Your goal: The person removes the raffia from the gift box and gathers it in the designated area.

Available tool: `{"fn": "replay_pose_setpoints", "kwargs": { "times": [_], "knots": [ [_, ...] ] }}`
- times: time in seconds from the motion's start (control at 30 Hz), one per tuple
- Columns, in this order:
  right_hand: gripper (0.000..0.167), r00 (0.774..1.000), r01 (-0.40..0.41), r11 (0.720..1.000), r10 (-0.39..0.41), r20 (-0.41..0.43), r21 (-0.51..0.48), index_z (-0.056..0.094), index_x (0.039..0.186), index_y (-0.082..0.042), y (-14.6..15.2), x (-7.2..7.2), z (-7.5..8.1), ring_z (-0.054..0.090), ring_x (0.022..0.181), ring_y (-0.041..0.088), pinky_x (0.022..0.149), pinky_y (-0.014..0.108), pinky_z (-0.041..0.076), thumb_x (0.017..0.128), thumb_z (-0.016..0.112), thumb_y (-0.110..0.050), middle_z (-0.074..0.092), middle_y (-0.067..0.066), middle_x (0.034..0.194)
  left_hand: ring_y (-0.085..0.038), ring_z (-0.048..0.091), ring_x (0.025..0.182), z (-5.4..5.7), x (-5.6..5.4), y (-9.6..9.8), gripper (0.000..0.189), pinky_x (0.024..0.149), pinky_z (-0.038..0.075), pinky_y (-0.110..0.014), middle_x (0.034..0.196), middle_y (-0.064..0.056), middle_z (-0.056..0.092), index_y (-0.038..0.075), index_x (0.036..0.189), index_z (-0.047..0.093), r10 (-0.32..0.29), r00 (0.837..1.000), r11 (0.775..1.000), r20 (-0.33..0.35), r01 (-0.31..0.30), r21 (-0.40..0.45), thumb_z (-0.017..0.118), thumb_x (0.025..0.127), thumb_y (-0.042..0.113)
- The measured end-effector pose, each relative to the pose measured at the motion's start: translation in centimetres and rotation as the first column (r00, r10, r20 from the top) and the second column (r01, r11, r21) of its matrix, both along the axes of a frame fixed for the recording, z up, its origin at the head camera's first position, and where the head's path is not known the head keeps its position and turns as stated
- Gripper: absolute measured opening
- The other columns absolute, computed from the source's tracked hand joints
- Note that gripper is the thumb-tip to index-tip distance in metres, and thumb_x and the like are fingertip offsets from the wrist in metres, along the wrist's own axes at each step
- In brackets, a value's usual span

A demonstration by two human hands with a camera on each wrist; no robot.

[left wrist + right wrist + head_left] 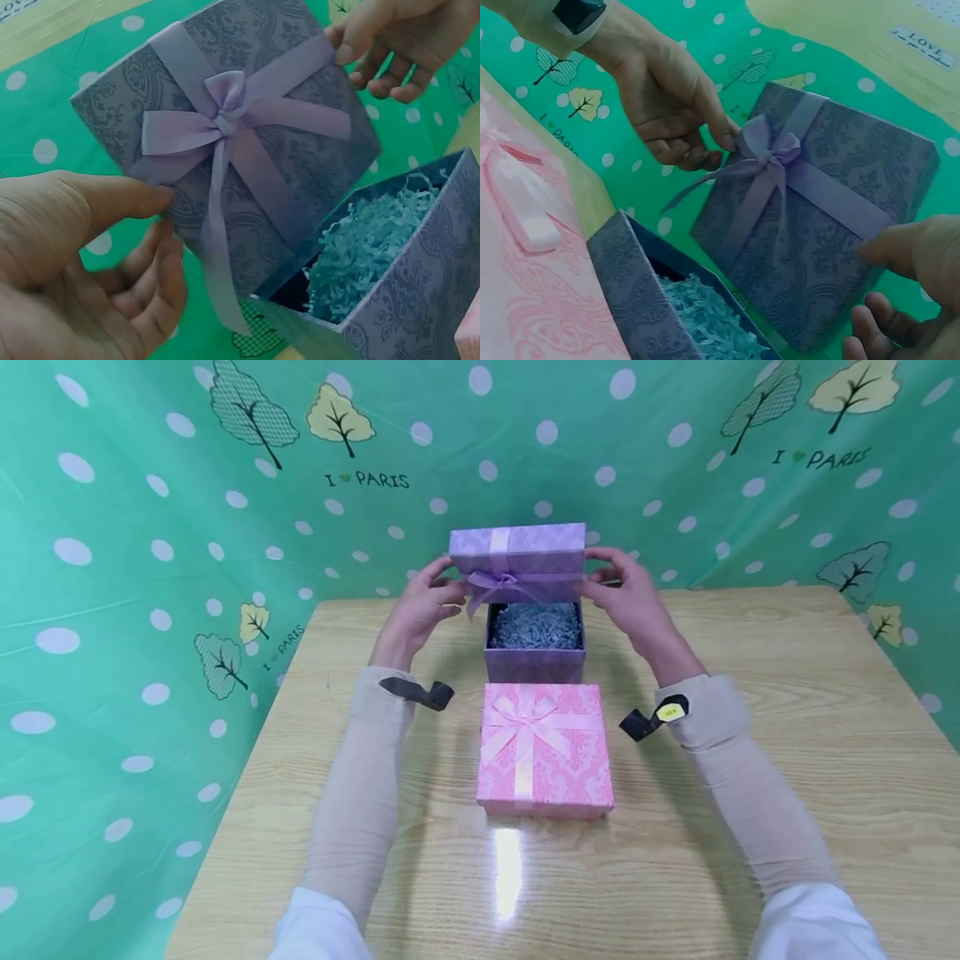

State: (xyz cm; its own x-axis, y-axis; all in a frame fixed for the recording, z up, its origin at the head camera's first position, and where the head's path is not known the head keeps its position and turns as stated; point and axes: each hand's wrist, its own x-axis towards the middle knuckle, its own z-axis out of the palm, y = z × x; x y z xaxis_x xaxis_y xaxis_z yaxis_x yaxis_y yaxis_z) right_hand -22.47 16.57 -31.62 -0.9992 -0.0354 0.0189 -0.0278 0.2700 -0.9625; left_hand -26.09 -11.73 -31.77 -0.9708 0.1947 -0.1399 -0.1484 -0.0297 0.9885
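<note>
A purple patterned box lid (540, 547) with a lilac ribbon bow is tilted up above the back of its box. The left hand (422, 610) grips its left edge, thumb on the ribboned top in the left wrist view. At the opposite edge the right hand (626, 597) pinches the lid, its thumb on the top face in the right wrist view (907, 277). Below the lid stands the purple box base (535, 665), uncovered and filled with blue shredded paper (537, 627). The inside of the lid is hidden.
Directly in front of the purple base sits a closed pink gift box (577, 768) with a pale ribbon bow. Both stand on a wooden table (787, 710). A green dotted cloth (480, 435) hangs behind the table's back edge.
</note>
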Motion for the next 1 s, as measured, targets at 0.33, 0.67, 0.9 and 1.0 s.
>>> {"fn": "replay_pose_setpoints", "kwargs": {
  "times": [0.33,0.67,0.9,1.0],
  "knots": [
    [0.044,0.999,-0.027,0.948,0.036,0.020,-0.318,0.051,0.137,-0.018,-1.1,-0.1,-0.1,0.061,0.095,0.017,0.096,0.030,0.052,0.095,0.055,-0.004,0.046,0.007,0.108,-0.022,0.062,0.097,0.4,0.0,-0.3,0.041,0.093,0.053,-0.033,0.126,-0.019,0.054,0.019,0.139,0.050,-0.006,1.000,0.991,-0.026,0.009,0.131,0.044,0.101,0.007],
    [0.041,0.996,0.024,0.922,0.009,0.085,-0.387,0.047,0.135,-0.007,-2.2,-0.2,-0.1,0.059,0.103,0.019,0.094,0.027,0.052,0.098,0.054,-0.022,0.050,0.010,0.123,-0.020,0.061,0.098,0.4,0.3,-1.4,0.038,0.084,0.051,-0.030,0.128,-0.010,0.055,0.018,0.138,0.050,-0.020,1.000,0.990,-0.007,0.021,0.140,0.048,0.101,0.026],
    [0.056,0.984,0.008,0.888,0.075,0.161,-0.460,0.035,0.146,-0.004,-3.0,-0.6,0.0,0.059,0.103,0.018,0.093,0.024,0.052,0.096,0.057,-0.017,0.047,0.015,0.135,-0.022,0.060,0.106,0.9,0.6,-2.8,0.047,0.090,0.053,-0.031,0.130,-0.013,0.051,0.023,0.145,0.038,-0.022,1.000,0.993,-0.002,0.022,0.118,0.050,0.100,0.017],
    [0.057,0.975,-0.014,0.887,0.114,0.189,-0.463,0.032,0.148,-0.006,-3.6,-0.9,0.1,0.057,0.110,0.020,0.100,0.029,0.048,0.097,0.056,-0.017,0.045,0.018,0.141,-0.021,0.060,0.104,1.0,0.7,-3.6,0.049,0.087,0.053,-0.029,0.130,-0.013,0.050,0.022,0.147,0.036,-0.024,1.000,0.996,0.009,0.023,0.084,0.050,0.100,0.017]
  ]
}}
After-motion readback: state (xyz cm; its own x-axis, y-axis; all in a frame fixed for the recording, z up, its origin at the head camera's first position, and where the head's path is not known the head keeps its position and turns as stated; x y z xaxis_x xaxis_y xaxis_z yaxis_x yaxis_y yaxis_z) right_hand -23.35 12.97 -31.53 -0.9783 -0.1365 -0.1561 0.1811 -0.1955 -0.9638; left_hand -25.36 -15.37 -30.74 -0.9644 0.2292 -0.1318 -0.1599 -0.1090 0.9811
